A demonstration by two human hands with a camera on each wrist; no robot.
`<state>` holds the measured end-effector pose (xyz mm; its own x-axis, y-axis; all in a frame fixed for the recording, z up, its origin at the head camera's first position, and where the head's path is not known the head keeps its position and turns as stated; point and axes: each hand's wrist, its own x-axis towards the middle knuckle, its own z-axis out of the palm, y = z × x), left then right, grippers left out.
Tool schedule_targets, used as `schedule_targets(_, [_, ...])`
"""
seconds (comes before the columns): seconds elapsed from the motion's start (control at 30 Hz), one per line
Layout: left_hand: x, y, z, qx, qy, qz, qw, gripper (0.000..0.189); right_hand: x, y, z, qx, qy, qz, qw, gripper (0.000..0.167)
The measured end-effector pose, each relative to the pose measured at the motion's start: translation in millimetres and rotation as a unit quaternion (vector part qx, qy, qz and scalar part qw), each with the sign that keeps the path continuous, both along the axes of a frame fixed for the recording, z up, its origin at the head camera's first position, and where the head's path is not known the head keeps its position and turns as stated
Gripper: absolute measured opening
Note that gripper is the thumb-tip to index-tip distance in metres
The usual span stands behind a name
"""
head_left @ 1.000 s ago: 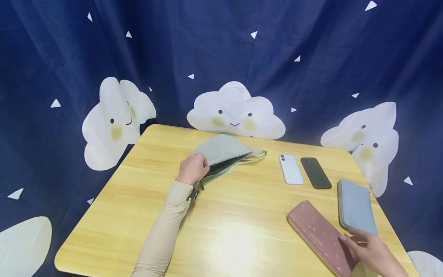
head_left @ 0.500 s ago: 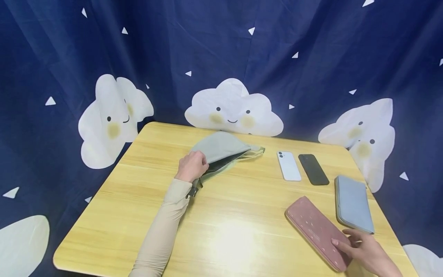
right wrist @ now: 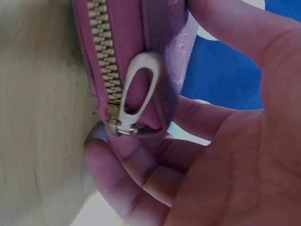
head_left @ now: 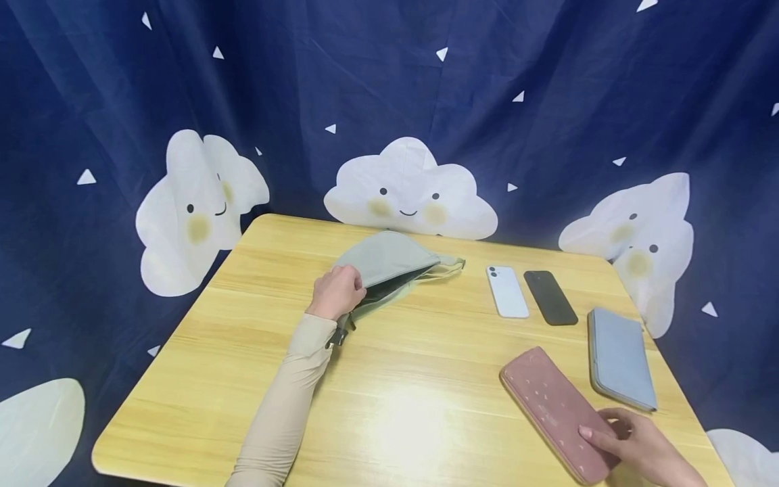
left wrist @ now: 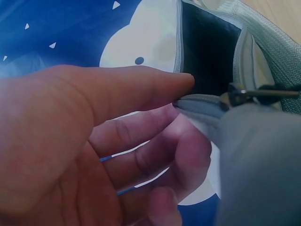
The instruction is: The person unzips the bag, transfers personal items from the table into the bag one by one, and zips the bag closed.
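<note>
A grey-green waist bag (head_left: 389,260) lies toward the back of the table with its zipped mouth gaping. My left hand (head_left: 337,292) pinches the edge of that mouth between thumb and fingers; the left wrist view shows the dark lining (left wrist: 209,47) and a zipper pull (left wrist: 240,94) beside the grip. At the front right, my right hand (head_left: 645,443) grips the near end of a pink wallet (head_left: 556,412), thumb on top and fingers beneath. In the right wrist view the wallet's brass zipper (right wrist: 104,52) and its metal pull (right wrist: 138,89) face the camera.
A light-blue wallet (head_left: 622,358) lies near the table's right edge, close to the right hand. Behind it rest a black phone (head_left: 550,297) and a white phone (head_left: 508,292). A dark blue curtain (head_left: 292,67) with clouds hangs behind the wooden table (head_left: 243,379).
The right hand has shifted slightly along the pink wallet's near end, and the wallet has moved a little. The left hand keeps its pinch on the bag. The whole view has shifted slightly.
</note>
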<state>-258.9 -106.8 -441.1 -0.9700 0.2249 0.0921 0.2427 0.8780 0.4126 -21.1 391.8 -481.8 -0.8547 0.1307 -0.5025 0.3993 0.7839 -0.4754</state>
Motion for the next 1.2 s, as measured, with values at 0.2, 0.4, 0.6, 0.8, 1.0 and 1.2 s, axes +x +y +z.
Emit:
schedule_targets(0.2, [0.4, -0.4, 0.0, 0.001, -0.002, 0.001, 1.0000, 0.031, 1.7, -4, 0.0, -0.030, -0.019, -0.004, 0.9994, 0.072])
schedule_targets(0.4, [0.1, 0.1, -1.9, 0.001, -0.001, 0.001, 1.0000, 0.031, 1.9, -10, 0.1, -0.035, -0.008, -0.029, 0.9989, 0.062])
schedule_targets(0.6, [1.2, 0.5, -2.4, 0.003, 0.001, 0.001, 1.0000, 0.023, -1.6, -17, 1.9, -0.046, -0.011, -0.062, 0.9969, 0.060])
schedule_targets(0.8, [-0.3, 1.1, -2.8, 0.002, -0.003, 0.001, 1.0000, 0.025, -1.4, -16, 1.9, -0.105, -0.013, -0.023, 0.9942, 0.071])
schedule_targets(1.0, [-0.9, 0.7, -0.7, 0.001, -0.005, -0.002, 1.0000, 0.030, 1.6, -7, 1.0, -0.252, -0.033, 0.034, 0.9666, 0.072])
schedule_targets(1.2, [-1.0, 0.3, -1.1, -0.001, -0.008, -0.003, 1.0000, 0.029, 3.0, -7, -9.9, -0.394, -0.027, 0.085, 0.9149, 0.064])
